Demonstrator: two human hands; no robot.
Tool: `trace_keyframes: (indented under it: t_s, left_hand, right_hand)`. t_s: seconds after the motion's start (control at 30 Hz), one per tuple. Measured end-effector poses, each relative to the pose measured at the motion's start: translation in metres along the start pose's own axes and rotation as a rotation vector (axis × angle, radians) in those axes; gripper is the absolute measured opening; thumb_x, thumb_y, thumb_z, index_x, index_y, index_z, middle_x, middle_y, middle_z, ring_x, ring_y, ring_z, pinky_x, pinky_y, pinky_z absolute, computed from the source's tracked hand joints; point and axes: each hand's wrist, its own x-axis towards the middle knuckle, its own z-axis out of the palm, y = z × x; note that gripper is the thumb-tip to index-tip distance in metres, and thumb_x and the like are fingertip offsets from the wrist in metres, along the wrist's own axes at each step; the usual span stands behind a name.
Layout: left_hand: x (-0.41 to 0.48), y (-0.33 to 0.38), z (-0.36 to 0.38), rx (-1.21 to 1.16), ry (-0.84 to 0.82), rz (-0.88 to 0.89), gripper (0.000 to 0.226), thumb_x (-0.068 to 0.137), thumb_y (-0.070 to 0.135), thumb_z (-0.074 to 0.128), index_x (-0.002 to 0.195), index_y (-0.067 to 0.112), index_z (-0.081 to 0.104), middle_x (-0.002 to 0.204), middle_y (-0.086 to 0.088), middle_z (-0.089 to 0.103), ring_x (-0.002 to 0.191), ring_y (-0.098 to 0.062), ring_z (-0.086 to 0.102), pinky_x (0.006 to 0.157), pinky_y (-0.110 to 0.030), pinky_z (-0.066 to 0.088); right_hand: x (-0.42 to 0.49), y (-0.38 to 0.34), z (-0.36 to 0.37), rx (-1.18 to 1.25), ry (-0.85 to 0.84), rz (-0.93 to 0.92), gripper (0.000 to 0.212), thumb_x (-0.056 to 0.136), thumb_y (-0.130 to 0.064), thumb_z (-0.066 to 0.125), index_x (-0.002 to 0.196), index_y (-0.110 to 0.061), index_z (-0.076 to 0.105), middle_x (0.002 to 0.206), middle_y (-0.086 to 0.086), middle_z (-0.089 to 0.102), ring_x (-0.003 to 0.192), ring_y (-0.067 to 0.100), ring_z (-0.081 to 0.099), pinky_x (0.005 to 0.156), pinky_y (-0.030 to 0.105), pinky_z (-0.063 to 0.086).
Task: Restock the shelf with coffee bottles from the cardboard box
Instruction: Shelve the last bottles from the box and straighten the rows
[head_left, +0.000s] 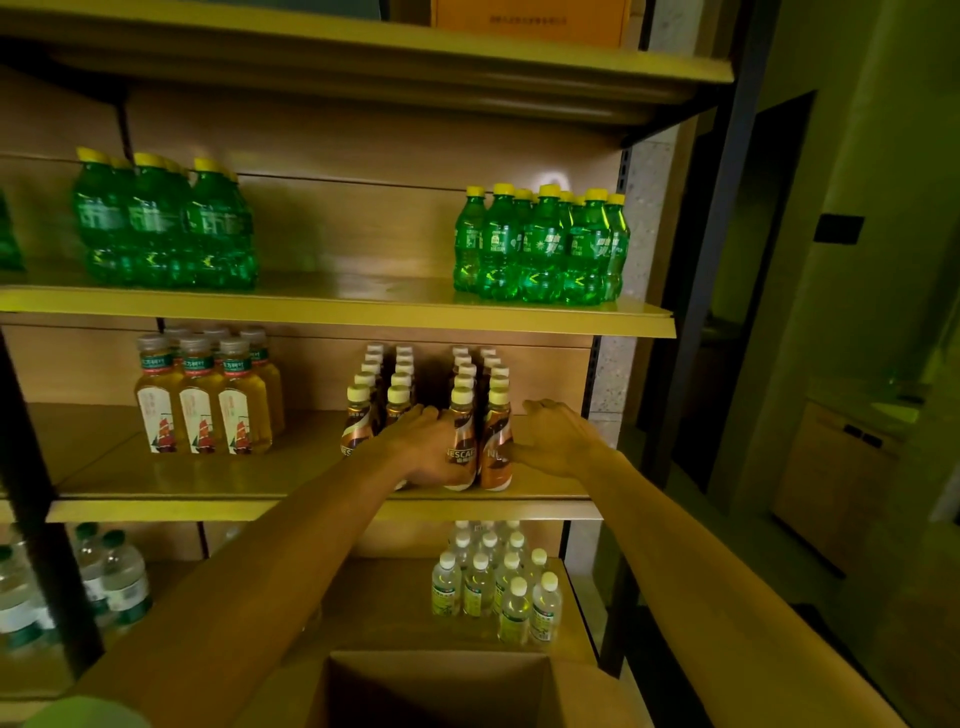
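Coffee bottles (462, 436) on middle shelf (322, 506); cardboard box (436, 686) below, in front.

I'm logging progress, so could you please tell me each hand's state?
Left hand: closed on a front coffee bottle.
Right hand: open, flat against the neighbouring bottle.

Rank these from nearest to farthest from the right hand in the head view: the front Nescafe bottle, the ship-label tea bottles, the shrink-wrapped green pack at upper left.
1. Front Nescafe bottle, touching the right hand on its left.
2. Ship-label tea bottles, same shelf, far left.
3. Shrink-wrapped green pack, one shelf up, left end.
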Motion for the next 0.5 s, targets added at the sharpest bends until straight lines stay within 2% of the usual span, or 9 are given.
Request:
trace_keyframes:
  t_s: [0.13, 0.27, 0.37, 0.5]
  left_hand:
    - [-0.002, -0.007, -0.002, 0.004, 0.000, -0.010, 0.088, 0.076, 0.070, 0.062, 0.138, 0.011, 0.040, 0.136, -0.014, 0.047, 0.125, -0.030, 0.045, 0.100, -0.042, 0.043]
    - [-0.001, -0.015, -0.001, -0.006, 0.003, -0.004, 0.086, 0.074, 0.071, 0.063, 0.134, 0.013, 0.043, 0.134, -0.012, 0.048, 0.122, -0.029, 0.047, 0.099, -0.042, 0.044]
    - [0.001, -0.023, -0.001, -0.006, 0.018, 0.002, 0.088, 0.073, 0.072, 0.064, 0.136, 0.014, 0.041, 0.136, -0.011, 0.047, 0.122, -0.029, 0.048, 0.099, -0.042, 0.045]
    - [0.001, -0.032, -0.003, 0.010, 0.040, -0.001, 0.080, 0.076, 0.067, 0.065, 0.130, 0.012, 0.045, 0.134, -0.013, 0.048, 0.120, -0.029, 0.047, 0.094, -0.040, 0.045]
  right_hand:
    - [0.009, -0.003, 0.005, 0.105, 0.062, 0.041, 0.049, 0.087, -0.048, 0.070, 0.118, -0.013, 0.056, 0.120, 0.010, 0.063, 0.105, 0.029, 0.060, 0.086, 0.041, 0.053]
    - [0.025, -0.008, 0.005, 0.221, 0.115, 0.047, 0.033, 0.090, -0.036, 0.070, 0.110, -0.012, 0.058, 0.109, 0.011, 0.067, 0.091, 0.025, 0.060, 0.076, 0.037, 0.052]
    - [0.040, -0.011, 0.003, 0.241, 0.108, 0.044, 0.026, 0.092, -0.028, 0.070, 0.109, -0.010, 0.061, 0.098, 0.007, 0.065, 0.084, 0.021, 0.057, 0.070, 0.032, 0.045]
    - [0.058, -0.013, 0.007, 0.252, 0.120, 0.055, 0.031, 0.089, -0.026, 0.072, 0.114, -0.011, 0.062, 0.108, 0.011, 0.069, 0.084, 0.021, 0.058, 0.072, 0.030, 0.045]
